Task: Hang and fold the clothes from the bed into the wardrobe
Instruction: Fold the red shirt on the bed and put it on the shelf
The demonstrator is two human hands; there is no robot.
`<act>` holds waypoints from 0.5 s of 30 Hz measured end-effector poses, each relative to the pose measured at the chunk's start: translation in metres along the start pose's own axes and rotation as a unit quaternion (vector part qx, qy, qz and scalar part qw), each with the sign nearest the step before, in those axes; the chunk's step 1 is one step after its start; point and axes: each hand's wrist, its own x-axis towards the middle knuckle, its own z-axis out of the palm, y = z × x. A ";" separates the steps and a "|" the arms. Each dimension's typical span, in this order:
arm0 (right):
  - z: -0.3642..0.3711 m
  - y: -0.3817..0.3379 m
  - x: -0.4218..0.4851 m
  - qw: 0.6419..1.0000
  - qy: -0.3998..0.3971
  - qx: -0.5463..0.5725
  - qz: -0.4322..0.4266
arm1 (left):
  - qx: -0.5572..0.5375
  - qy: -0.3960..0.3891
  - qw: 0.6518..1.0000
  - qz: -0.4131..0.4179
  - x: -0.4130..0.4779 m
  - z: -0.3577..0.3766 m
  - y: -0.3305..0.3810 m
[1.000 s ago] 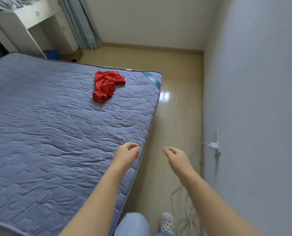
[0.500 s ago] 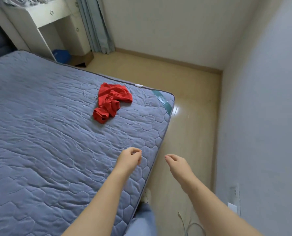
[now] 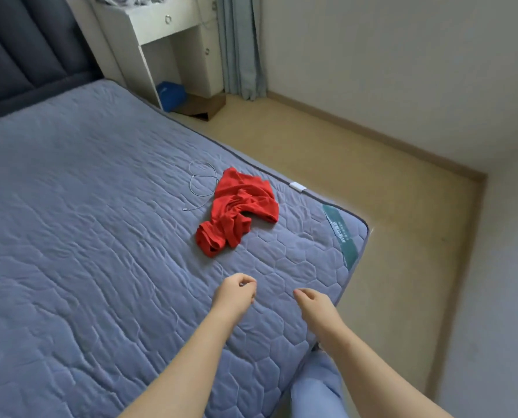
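Observation:
A crumpled red garment (image 3: 239, 210) lies on the blue-grey quilted mattress (image 3: 85, 236), near its far right corner. My left hand (image 3: 236, 294) hovers above the mattress a short way in front of the garment, fingers loosely curled and holding nothing. My right hand (image 3: 313, 306) hangs beside it near the mattress's right edge, fingers also loosely curled and empty. Neither hand touches the garment. No wardrobe is in view.
A thin white cable (image 3: 201, 188) lies on the mattress just left of the garment. A white desk (image 3: 161, 31) stands beyond the bed, with a blue bag (image 3: 170, 95) under it and a curtain (image 3: 239, 46) beside it. Bare floor (image 3: 372, 191) runs along the bed's right side to the wall.
The view has moved forward and turned left, so the red garment is now closer and nearer centre. Both hands have advanced from past the bed's edge to above the mattress, still empty.

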 end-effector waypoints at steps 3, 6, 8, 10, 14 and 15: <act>-0.006 -0.021 0.051 0.999 -0.036 -0.032 -0.010 | -0.031 0.033 0.998 -0.034 0.035 0.008 0.007; -0.017 -0.045 0.115 0.992 -0.084 -0.097 -0.018 | -0.071 0.079 0.991 -0.084 0.086 0.019 0.017; -0.022 -0.062 0.151 0.984 -0.106 -0.145 -0.020 | -0.087 0.112 0.983 -0.115 0.112 0.024 0.025; -0.023 -0.080 0.185 0.975 -0.135 -0.174 -0.021 | -0.104 0.135 0.975 -0.143 0.139 0.031 0.030; -0.017 -0.095 0.274 0.956 -0.186 -0.226 -0.014 | -0.130 0.165 0.956 -0.204 0.210 0.053 0.032; -0.015 -0.095 0.289 0.953 -0.197 -0.231 -0.014 | -0.129 0.168 0.954 -0.214 0.223 0.056 0.028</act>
